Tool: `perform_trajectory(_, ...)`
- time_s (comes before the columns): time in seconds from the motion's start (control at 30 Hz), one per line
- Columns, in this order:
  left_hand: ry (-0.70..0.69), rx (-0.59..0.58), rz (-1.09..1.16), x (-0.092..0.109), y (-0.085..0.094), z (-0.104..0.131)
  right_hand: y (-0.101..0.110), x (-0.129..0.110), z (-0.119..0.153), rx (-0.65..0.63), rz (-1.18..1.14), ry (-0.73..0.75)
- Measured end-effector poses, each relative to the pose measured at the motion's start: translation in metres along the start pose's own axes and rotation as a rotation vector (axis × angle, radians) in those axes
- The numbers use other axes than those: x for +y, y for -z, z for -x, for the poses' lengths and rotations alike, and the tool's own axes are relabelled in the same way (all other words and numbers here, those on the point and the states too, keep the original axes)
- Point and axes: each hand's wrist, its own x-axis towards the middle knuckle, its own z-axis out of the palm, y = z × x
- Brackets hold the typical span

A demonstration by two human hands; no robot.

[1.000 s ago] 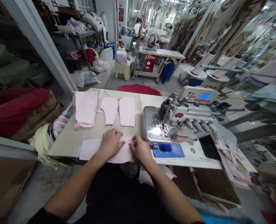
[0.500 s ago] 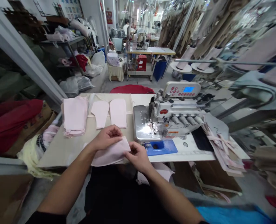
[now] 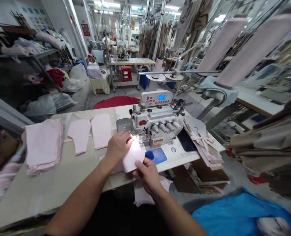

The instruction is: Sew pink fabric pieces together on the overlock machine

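Observation:
A pale pink fabric piece (image 3: 133,158) with a rounded edge is stretched between my hands, close to the needle area of the white overlock sewing machine (image 3: 152,120). My left hand (image 3: 119,146) pinches its upper left edge beside the machine's metal plate. Lower down, my right hand (image 3: 147,172) grips the rounded side between thumb and fingers. The machine's lamp shines brightly on the cloth's top edge. Two cut pink pieces, one narrowed at its lower end (image 3: 79,135) and one rounded at the top (image 3: 101,131), lie flat to the left.
A stack of pink pieces (image 3: 44,144) lies at the table's left. Right of the machine, pink cut parts (image 3: 203,139) hang over the table edge beside a dark phone-like slab (image 3: 186,139). Below stand a cardboard box (image 3: 214,177) and a blue cloth (image 3: 234,209). Large thread cones (image 3: 256,49) rise at right.
Both hands have carried the fabric piece from the table's front edge up to the machine's needle area, turning it. The camera view has swung to the right.

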Motion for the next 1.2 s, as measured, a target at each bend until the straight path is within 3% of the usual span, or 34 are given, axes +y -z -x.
perform_trajectory(0.13, -0.063, 0.017, 0.055, 0.004, 0.003, 0.018, -0.004, 0.009, 0.000, -0.002, 0.004, -0.014)
perform_trajectory(0.27, -0.243, -0.103, 0.244, 0.004, 0.011, 0.027, -0.004, 0.016, 0.006, -0.044, 0.053, -0.053)
perform_trajectory(0.37, -0.266, -0.129, 0.274, 0.003, 0.012, 0.024, -0.004, 0.017, 0.006, -0.042, 0.039, -0.043)
perform_trajectory(0.63, -0.231, -0.120, 0.222, 0.000, 0.009, 0.016, -0.007, 0.006, -0.005, -0.026, 0.027, -0.022)
perform_trajectory(0.87, -0.202, -0.075, 0.040, -0.003, 0.004, 0.019, -0.003, 0.003, -0.011, -0.033, 0.177, 0.064)
perform_trajectory(1.07, -0.346, -0.121, -0.034, 0.004, 0.005, 0.028, 0.003, -0.006, -0.010, -0.033, 0.153, 0.133)
perform_trajectory(1.2, -0.363, -0.121, -0.065, 0.015, 0.004, 0.029, 0.014, -0.013, -0.010, 0.031, 0.180, 0.180)
